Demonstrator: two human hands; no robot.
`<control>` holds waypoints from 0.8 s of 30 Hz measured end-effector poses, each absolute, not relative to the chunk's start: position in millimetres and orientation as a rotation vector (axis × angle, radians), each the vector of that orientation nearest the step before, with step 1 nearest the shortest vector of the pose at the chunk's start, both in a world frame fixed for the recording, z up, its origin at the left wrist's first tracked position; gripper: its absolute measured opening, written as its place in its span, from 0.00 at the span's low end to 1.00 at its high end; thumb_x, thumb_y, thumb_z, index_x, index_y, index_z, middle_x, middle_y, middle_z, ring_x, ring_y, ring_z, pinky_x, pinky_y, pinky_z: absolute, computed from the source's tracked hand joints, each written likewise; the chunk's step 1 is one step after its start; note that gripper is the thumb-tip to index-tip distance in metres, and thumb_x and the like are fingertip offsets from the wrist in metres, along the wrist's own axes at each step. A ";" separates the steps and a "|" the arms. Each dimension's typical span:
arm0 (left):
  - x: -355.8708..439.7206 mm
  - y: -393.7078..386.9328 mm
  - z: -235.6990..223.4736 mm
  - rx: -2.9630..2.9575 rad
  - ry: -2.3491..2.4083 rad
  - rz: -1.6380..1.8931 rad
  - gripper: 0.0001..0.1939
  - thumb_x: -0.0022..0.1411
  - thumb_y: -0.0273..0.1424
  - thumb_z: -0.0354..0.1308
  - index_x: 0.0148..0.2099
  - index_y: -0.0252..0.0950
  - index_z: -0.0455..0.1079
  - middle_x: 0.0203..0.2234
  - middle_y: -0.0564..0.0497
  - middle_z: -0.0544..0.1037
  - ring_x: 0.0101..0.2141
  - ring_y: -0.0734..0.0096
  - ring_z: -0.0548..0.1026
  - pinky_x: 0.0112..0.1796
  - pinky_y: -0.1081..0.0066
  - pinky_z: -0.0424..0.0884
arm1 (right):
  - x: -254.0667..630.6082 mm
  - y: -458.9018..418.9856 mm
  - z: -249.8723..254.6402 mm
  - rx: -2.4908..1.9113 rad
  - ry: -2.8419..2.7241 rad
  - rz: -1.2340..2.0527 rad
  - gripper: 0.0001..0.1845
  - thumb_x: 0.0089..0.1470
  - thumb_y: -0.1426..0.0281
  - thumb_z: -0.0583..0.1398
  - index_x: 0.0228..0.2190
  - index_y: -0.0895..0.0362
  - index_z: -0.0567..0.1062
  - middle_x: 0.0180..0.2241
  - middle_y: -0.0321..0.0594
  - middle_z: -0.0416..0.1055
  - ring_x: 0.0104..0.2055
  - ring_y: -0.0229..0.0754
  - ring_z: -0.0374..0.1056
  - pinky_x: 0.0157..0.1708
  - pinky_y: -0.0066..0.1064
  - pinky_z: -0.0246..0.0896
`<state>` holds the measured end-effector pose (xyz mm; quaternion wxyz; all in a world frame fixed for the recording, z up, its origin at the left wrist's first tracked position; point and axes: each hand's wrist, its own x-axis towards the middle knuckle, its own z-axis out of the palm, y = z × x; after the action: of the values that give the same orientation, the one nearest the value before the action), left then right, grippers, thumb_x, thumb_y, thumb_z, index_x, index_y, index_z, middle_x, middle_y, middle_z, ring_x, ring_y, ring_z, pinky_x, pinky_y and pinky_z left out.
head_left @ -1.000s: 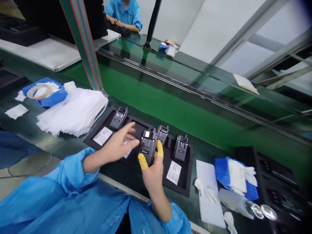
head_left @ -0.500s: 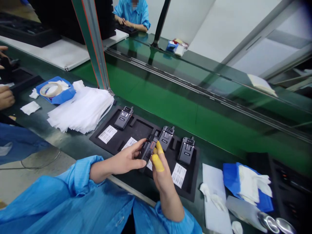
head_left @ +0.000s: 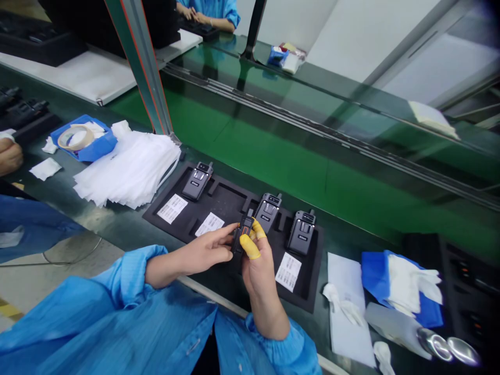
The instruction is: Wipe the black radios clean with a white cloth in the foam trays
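Observation:
A black handheld two-way radio (head_left: 242, 232) with a stubby antenna is held on edge over the foam tray, its narrow side with an orange-marked button facing up. My right hand (head_left: 258, 265), with yellow finger cots on thumb and fingers, grips it from the right. My left hand (head_left: 201, 251) pinches its lower left side between thumb and fingers. Under both hands lies the black foam tray (head_left: 228, 195). In it rest a radio (head_left: 197, 181) at the left, another radio (head_left: 267, 212) just behind my right hand, and a third radio (head_left: 301, 233) at the right. White label sheets (head_left: 288, 272) lie along its front.
Left of the tray are a stack of white sheets (head_left: 130, 166) and a blue box (head_left: 91, 143) with a tape roll. At right lie white paper (head_left: 349, 312), a blue packet with wipes (head_left: 406, 286) and a clear bottle (head_left: 394, 328). Co-workers' hands (head_left: 197, 14) show behind and at far left.
The radio in my hands has turned to stand more narrowly on edge, and my right fingers have curled closer around it. A co-worker's upper hand at far left has gone from view.

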<state>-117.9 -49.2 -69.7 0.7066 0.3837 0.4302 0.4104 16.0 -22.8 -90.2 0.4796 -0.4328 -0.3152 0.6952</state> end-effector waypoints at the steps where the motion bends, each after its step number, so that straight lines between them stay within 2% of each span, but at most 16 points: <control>1: -117.4 -49.2 -69.4 0.856 0.961 0.910 0.37 0.51 0.23 0.55 0.64 0.34 0.53 0.55 0.43 0.69 0.57 0.60 0.63 0.55 0.62 0.58 | 15.2 -23.1 -89.2 -1.054 -0.761 1.697 0.32 0.42 0.62 0.65 0.50 0.52 0.66 0.44 0.38 0.71 0.45 0.40 0.67 0.51 0.38 0.59; 8: -118.1 -49.4 -72.4 0.941 1.023 0.912 0.36 0.51 0.24 0.55 0.64 0.34 0.54 0.52 0.42 0.72 0.54 0.60 0.67 0.52 0.62 0.62 | 13.0 -25.8 -86.3 -1.063 -0.783 1.689 0.33 0.42 0.62 0.65 0.51 0.52 0.65 0.42 0.37 0.72 0.43 0.39 0.67 0.50 0.38 0.59; 14: -124.8 -47.9 -71.6 1.095 1.071 0.843 0.33 0.52 0.24 0.54 0.62 0.33 0.58 0.46 0.45 0.76 0.45 0.63 0.74 0.43 0.68 0.69 | 13.6 -25.6 -89.6 -1.104 -0.807 1.678 0.35 0.41 0.62 0.66 0.51 0.53 0.64 0.44 0.39 0.71 0.45 0.40 0.67 0.51 0.38 0.59; 19: -125.3 -45.7 -65.8 1.084 0.977 0.830 0.31 0.53 0.22 0.53 0.61 0.35 0.60 0.41 0.48 0.78 0.40 0.68 0.75 0.36 0.74 0.68 | 14.1 -26.1 -91.0 -1.110 -0.866 1.645 0.35 0.42 0.61 0.65 0.52 0.54 0.63 0.43 0.40 0.71 0.44 0.41 0.67 0.49 0.38 0.60; 24: -124.0 -45.8 -66.2 1.060 0.981 0.830 0.30 0.53 0.22 0.53 0.61 0.34 0.60 0.40 0.48 0.78 0.39 0.70 0.74 0.35 0.75 0.66 | 14.6 -27.1 -92.3 -1.124 -0.881 1.636 0.34 0.43 0.60 0.65 0.51 0.55 0.63 0.44 0.41 0.71 0.44 0.41 0.67 0.50 0.39 0.59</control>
<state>-124.0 -45.8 -66.2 0.6730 0.4708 0.4356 0.3685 14.6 -27.1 -92.3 0.4661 -0.4580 -0.3590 0.6664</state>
